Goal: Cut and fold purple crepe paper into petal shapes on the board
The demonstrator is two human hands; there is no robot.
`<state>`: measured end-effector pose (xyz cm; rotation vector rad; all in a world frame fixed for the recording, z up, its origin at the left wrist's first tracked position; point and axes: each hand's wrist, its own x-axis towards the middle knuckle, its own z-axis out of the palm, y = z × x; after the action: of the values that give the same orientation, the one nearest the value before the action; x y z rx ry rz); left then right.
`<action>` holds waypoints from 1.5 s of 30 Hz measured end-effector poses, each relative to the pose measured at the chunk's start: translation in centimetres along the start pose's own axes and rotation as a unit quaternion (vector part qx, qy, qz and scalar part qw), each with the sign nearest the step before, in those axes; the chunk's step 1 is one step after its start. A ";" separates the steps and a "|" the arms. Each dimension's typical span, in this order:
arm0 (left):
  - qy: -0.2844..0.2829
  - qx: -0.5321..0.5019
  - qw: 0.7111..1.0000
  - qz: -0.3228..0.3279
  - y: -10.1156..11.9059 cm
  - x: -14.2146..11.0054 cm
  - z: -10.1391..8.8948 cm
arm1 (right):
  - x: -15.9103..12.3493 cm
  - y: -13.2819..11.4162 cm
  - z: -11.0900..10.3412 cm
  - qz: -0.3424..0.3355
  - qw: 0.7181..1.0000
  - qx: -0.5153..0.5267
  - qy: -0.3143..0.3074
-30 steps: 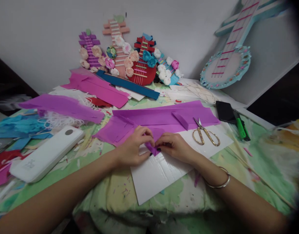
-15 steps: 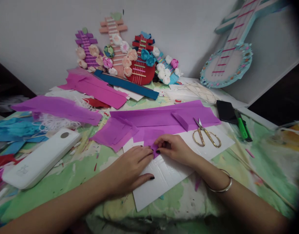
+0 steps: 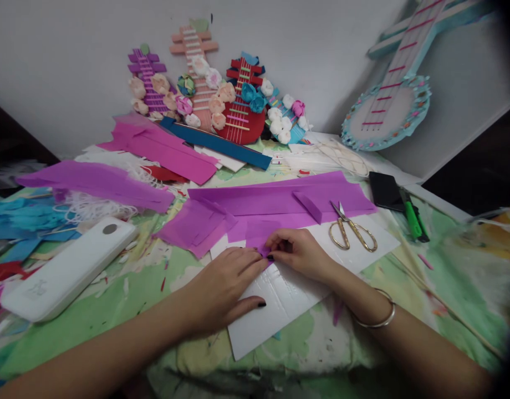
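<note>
My left hand [image 3: 228,282] lies palm down on a white board [image 3: 259,327], fingers stretched out and thumb apart. Its fingertips press at the edge of a small piece of purple paper [image 3: 265,250]. Against those fingertips, my right hand [image 3: 299,252] pinches that same piece between thumb and fingers; most of it is hidden by the hands. Just behind them is a thin purple sheet [image 3: 259,230], and beyond that a long folded purple strip [image 3: 259,199]. Gold-handled scissors [image 3: 346,224] rest to the right of my right hand, blades slightly apart.
On the left lie a white oblong device [image 3: 67,271], purple tissue [image 3: 92,185] and blue scraps [image 3: 30,219]. A black phone [image 3: 386,191] and a green cutter [image 3: 413,219] are at the right. Paper lutes with flowers [image 3: 242,119] lean on the wall.
My fingertips have shifted very slightly on the small purple piece, and less of it shows between them. The scissors and the sheets stay in place.
</note>
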<state>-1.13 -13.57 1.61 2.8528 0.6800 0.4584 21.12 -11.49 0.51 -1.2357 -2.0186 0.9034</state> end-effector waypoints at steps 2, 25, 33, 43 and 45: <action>-0.001 -0.010 1.000 -0.007 0.0 0.1 0.0 | 0.0 0.0 0.0 0.001 1.000 -0.004 0.000; -0.046 -0.019 0.998 0.033 -0.5 -0.4 -1.1 | 0.2 -0.3 -0.1 0.000 1.000 -0.026 0.009; -0.047 -0.028 0.998 0.029 -0.5 -0.2 -1.0 | 0.1 0.0 0.0 -0.001 0.999 -0.032 0.008; -0.041 -0.026 0.999 0.020 -0.5 0.1 -0.2 | 0.2 -0.3 0.0 -0.001 0.999 -0.032 0.005; -0.041 -0.027 0.999 0.018 -0.4 0.2 -0.2 | 0.1 -0.4 0.0 0.001 0.999 -0.039 0.006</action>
<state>-1.23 -13.10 1.72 2.8193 0.5945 0.3578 20.86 -11.50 0.87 -1.2816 -2.0603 0.8227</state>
